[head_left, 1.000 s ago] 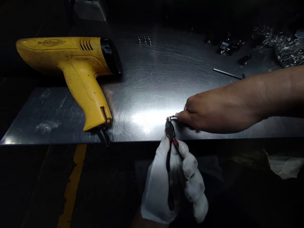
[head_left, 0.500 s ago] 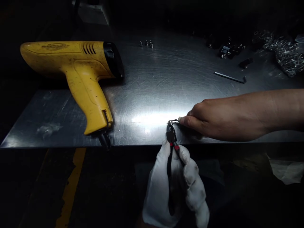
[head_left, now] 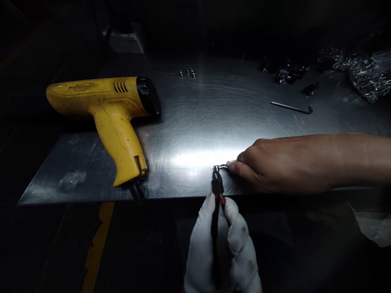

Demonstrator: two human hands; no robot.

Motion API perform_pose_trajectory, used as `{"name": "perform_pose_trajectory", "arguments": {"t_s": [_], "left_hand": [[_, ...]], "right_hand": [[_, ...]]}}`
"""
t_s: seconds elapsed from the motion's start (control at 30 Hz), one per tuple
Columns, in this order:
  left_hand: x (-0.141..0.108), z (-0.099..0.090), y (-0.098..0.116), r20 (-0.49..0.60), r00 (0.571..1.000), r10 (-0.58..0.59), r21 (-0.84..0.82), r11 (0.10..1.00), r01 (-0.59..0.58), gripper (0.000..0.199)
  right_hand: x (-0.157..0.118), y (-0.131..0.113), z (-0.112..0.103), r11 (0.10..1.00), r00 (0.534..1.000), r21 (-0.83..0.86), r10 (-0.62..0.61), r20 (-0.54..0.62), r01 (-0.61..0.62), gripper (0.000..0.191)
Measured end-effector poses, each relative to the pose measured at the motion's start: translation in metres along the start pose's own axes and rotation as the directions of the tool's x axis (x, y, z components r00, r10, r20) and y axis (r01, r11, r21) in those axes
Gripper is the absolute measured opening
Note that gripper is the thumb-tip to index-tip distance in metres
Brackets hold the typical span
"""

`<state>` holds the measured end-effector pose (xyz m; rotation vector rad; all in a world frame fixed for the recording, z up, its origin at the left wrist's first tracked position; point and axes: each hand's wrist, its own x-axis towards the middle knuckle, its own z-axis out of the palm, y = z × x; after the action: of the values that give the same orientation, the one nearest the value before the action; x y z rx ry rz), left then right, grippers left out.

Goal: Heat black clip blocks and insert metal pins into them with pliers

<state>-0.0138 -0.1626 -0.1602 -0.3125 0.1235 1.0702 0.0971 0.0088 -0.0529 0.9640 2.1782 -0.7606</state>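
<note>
My left hand (head_left: 224, 248), in a white glove, is closed around the dark handles of small pliers (head_left: 217, 186) with red bands. The pliers point away from me over the table's front edge. At their jaws is a small shiny metal piece (head_left: 216, 167). A thin strand (head_left: 224, 165) runs from this piece to the fingertips of my bare right hand (head_left: 259, 167). These fingers are closed on a small pale end (head_left: 229, 163) of the strand. My right hand rests low over the metal table (head_left: 195, 130), with its fingers mostly hidden under it.
A yellow heat gun (head_left: 114, 126) lies at the left, its cord over the front edge. Several small metal fittings (head_left: 187, 72) stand farther back. On the right are a hex key (head_left: 291, 107), dark parts (head_left: 283, 75) and a clear bag of metal pieces (head_left: 369, 81).
The whole view has shifted, so the table and heat gun sit lower in it. Both hands keep their hold, and the pliers' handles look slightly closer together.
</note>
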Motion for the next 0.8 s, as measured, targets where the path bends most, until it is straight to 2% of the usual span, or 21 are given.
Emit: {"name": "perform_pose_trajectory", "arguments": {"t_s": [0.17,0.23,0.3,0.37,0.43,0.5,0.57,0.67,0.8], "left_hand": [[-0.001,-0.001,0.001,-0.066,0.998,0.001,0.010,1.000,0.000,0.051],[-0.001,-0.001,0.001,-0.112,0.994,0.002,0.015,1.000,0.000,0.050],[-0.001,-0.002,0.002,-0.161,0.987,-0.010,-0.014,1.000,0.007,0.049],[0.000,-0.003,0.003,-0.201,0.979,-0.034,-0.042,0.999,0.026,0.050],[0.001,-0.002,0.005,-0.281,0.958,-0.051,-0.060,0.998,0.035,0.055],[0.002,0.002,0.007,-0.396,0.917,-0.051,-0.091,0.996,0.016,0.058],[0.004,0.007,0.007,-0.494,0.867,-0.067,-0.127,0.992,0.004,0.056],[0.006,0.012,0.007,-0.541,0.836,-0.093,-0.158,0.987,0.007,0.051],[0.007,0.007,0.006,-0.569,0.819,-0.079,-0.181,0.983,-0.031,0.051]], "right_hand": [[0.000,0.004,0.006,1.000,1.000,0.025,-0.005,-0.025,0.005,0.057],[0.000,0.008,0.011,0.998,0.997,0.068,-0.003,-0.072,0.008,0.059],[0.000,0.012,0.015,0.992,0.985,0.125,-0.002,-0.172,0.024,0.057],[0.002,0.016,0.021,0.974,0.947,0.208,-0.022,-0.319,0.093,0.045],[0.004,0.018,0.027,0.940,0.886,0.255,-0.092,-0.455,0.228,0.027],[0.008,0.017,0.034,0.909,0.823,0.243,-0.161,-0.545,0.338,0.009],[0.011,0.014,0.039,0.899,0.779,0.205,-0.200,-0.595,0.387,0.007],[0.015,0.007,0.043,0.907,0.753,0.159,-0.214,-0.622,0.390,0.018],[0.017,0.002,0.043,0.928,0.754,0.121,-0.204,-0.624,0.352,0.010]]}}
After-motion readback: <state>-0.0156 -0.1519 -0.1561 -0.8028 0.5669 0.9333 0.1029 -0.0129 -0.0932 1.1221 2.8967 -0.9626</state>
